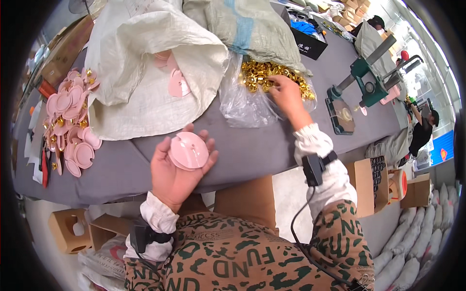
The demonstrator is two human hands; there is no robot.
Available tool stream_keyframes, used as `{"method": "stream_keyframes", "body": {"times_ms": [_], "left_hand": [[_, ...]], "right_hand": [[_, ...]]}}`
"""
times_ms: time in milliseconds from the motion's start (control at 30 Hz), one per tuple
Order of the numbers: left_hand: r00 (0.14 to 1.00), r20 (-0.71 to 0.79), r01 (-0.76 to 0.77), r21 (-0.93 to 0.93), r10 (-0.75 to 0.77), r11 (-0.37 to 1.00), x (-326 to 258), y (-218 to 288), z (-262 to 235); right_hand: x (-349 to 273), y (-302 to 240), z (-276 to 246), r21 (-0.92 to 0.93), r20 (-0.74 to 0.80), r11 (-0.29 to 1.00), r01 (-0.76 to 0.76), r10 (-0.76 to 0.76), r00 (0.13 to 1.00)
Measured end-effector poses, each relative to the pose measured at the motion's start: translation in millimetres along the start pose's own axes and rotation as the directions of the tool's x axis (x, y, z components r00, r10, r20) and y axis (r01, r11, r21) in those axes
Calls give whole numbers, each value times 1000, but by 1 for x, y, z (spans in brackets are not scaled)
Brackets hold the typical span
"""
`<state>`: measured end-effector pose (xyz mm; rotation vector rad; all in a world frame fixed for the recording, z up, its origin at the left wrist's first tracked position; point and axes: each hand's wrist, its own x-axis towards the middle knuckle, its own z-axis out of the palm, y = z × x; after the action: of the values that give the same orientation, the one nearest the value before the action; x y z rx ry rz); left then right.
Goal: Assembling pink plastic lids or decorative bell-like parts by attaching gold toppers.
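My left hand (171, 172) is palm up over the near edge of the grey table (252, 145) and holds a small stack of round pink plastic discs (189, 150). My right hand (285, 93) reaches forward into a heap of small gold metal pieces (257, 73) that lies in a clear plastic bag (242, 104); its fingertips are down among the pieces. Whether it has pinched one I cannot tell.
A pile of pink discs with gold fittings (70, 121) lies at the left. A big white woven sack (141, 68) holds more pink discs. A green hand press (361, 85) stands at the right. Cardboard boxes (371, 184) sit below the table, and another person (422, 131) works at far right.
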<state>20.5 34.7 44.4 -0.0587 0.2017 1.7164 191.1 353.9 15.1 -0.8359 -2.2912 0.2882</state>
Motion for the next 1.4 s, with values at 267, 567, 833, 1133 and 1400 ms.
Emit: {"method": "stream_keyframes", "body": {"times_ms": [267, 567, 833, 1133, 1400], "left_hand": [[998, -18, 64, 73, -63, 995, 6, -21, -7], [993, -19, 122, 85, -121, 989, 9, -31, -15], [998, -47, 49, 127, -43, 991, 14, -27, -14], [996, -38, -66, 290, 81, 955, 26, -24, -8], [980, -109, -92, 502, 168, 860, 22, -28, -6]], "right_hand": [[-5, -5, -7, -228, 114, 973, -45, 73, 991], [-8, -7, 3, -110, 1, 983, 145, -145, 989], [7, 0, -6, -303, 117, 945, -120, 162, 980], [-55, -134, -26, 604, 62, 797, 21, -73, 995], [-78, -172, -18, 560, 26, 773, 300, -378, 926]]}}
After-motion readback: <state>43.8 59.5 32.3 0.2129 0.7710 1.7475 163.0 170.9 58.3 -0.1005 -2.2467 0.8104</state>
